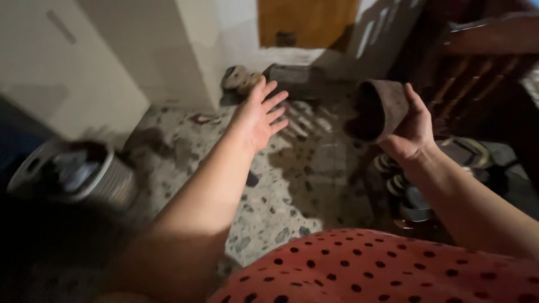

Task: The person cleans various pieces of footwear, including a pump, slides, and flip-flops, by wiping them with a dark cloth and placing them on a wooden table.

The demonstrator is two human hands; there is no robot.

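Brown, worn shoe [379, 109] in right hand [412, 132] grip; left hand [258, 118] spread, empty, above speckled floor [292, 191]; basket [73, 174] left.

Speckled terrazzo floor [292, 185]. Grey ribbed basket [73, 174] at left, blurred, dark stuff inside. Pale cabinet [84, 62] behind it. Dark wooden chair [477, 62] at right, sandals [401, 185] beneath it. Shoes [241, 78] by far wall, near an orange door [306, 19].

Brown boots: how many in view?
2. One brown boot is held in the right hand, opening tilted toward the camera. Another brown boot lies on the floor by the far wall, beyond the open left hand. Dark areas may hide more.
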